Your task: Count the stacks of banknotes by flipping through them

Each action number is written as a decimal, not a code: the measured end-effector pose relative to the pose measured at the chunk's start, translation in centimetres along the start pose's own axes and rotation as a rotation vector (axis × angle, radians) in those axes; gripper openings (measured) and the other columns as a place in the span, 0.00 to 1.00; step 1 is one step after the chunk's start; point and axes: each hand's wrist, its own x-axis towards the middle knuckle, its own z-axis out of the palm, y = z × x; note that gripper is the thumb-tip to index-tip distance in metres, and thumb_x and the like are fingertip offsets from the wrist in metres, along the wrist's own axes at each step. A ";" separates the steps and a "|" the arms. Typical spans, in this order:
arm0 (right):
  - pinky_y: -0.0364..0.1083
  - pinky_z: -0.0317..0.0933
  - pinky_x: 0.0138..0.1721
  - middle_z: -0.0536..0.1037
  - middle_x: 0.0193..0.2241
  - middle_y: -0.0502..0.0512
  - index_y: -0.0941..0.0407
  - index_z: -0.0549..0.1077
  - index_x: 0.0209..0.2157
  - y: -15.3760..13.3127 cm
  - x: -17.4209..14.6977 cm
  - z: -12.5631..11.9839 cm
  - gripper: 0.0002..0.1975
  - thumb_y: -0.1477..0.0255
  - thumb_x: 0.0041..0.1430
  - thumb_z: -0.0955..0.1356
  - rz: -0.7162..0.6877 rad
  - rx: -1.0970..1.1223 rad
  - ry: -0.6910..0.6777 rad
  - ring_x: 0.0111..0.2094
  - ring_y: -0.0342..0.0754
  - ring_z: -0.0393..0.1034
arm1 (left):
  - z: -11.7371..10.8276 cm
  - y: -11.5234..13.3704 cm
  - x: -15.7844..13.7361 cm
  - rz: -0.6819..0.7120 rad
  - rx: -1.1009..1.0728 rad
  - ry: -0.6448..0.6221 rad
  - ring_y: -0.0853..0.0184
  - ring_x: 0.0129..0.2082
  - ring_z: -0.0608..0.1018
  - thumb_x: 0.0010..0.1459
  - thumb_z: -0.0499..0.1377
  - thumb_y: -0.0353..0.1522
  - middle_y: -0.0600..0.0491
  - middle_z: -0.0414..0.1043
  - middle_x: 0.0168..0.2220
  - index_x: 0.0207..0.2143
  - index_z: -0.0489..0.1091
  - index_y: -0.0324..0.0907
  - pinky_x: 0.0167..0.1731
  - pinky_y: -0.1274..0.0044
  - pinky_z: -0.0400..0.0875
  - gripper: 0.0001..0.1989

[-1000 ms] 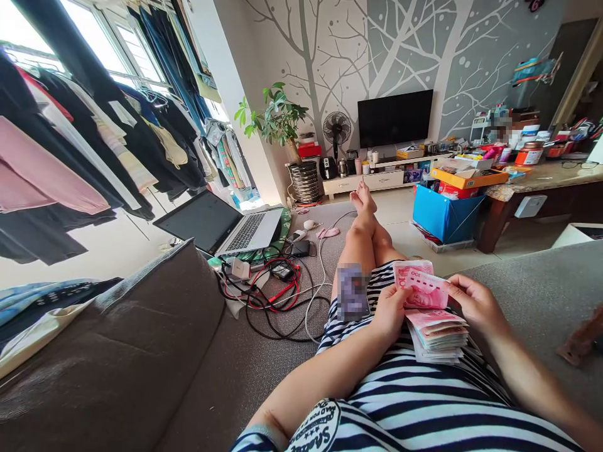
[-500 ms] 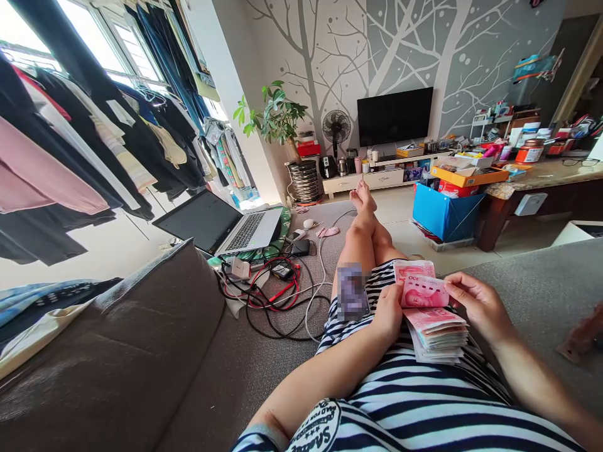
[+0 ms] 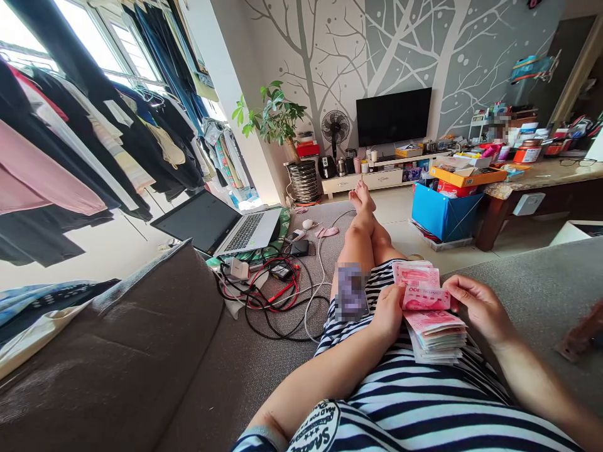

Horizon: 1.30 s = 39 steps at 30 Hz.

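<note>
My left hand point(image 3: 390, 312) is closed on a folded wad of banknotes point(image 3: 438, 339), thumb on top at the fold. The pinkish-red notes hang toward me over the striped cloth on my lap. One banknote point(image 3: 426, 299) stands bent up in the middle, and my right hand point(image 3: 481, 309) pinches its right edge between thumb and fingers. Beyond it, more red notes point(image 3: 414, 274) spread away from me on the far side. A pixelated phone-like object point(image 3: 351, 292) lies on my thigh, left of the notes.
An opened laptop point(image 3: 245, 232) sits on the sofa to the left, with tangled cables point(image 3: 277, 295) and chargers in front of it. A sofa cushion point(image 3: 117, 351) rises at lower left. A blue box point(image 3: 445, 213) stands by a cluttered table point(image 3: 532, 182) on the right.
The middle banknote has tilted and lowered a little, with its print facing differently. The far notes are spread slightly farther right. Both hands stay nearly in place.
</note>
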 end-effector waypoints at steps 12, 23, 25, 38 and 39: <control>0.43 0.56 0.23 0.71 0.20 0.47 0.54 0.74 0.28 2.3 1.2 -0.4 0.21 0.49 0.54 0.73 0.070 -0.071 0.118 0.22 0.45 0.62 | 0.1 0.0 -0.1 -0.039 -0.142 -0.055 0.71 0.24 0.64 0.42 0.72 0.43 0.57 0.65 0.22 0.23 0.69 0.40 0.30 0.76 0.60 0.19; 0.43 0.54 0.24 0.67 0.20 0.47 0.54 0.73 0.27 2.4 0.9 -0.3 0.19 0.53 0.60 0.71 0.023 -0.129 0.076 0.24 0.45 0.59 | 0.4 0.7 -0.5 -0.048 -0.139 -0.048 0.69 0.25 0.67 0.42 0.71 0.43 0.55 0.69 0.23 0.24 0.72 0.39 0.32 0.75 0.60 0.18; 0.43 0.55 0.26 0.67 0.21 0.47 0.54 0.74 0.28 2.3 0.8 -0.4 0.18 0.54 0.61 0.70 0.012 -0.125 0.075 0.25 0.45 0.59 | 0.4 0.5 -0.4 -0.019 -0.146 -0.012 0.71 0.24 0.64 0.44 0.70 0.44 0.57 0.65 0.21 0.21 0.69 0.40 0.29 0.76 0.58 0.19; 0.44 0.55 0.29 0.67 0.23 0.47 0.54 0.73 0.29 0.6 0.0 0.0 0.17 0.56 0.64 0.69 -0.028 -0.074 0.030 0.26 0.46 0.60 | 0.8 1.0 -0.6 0.005 -0.114 0.010 0.65 0.26 0.69 0.50 0.63 0.43 0.53 0.74 0.25 0.22 0.74 0.41 0.34 0.73 0.64 0.14; 0.44 0.55 0.29 0.67 0.23 0.47 0.54 0.73 0.29 0.5 0.0 0.0 0.17 0.56 0.64 0.69 -0.028 -0.072 0.029 0.26 0.46 0.60 | 0.8 1.1 -0.6 0.005 -0.115 0.003 0.65 0.27 0.69 0.50 0.63 0.42 0.53 0.74 0.25 0.22 0.74 0.41 0.34 0.73 0.64 0.14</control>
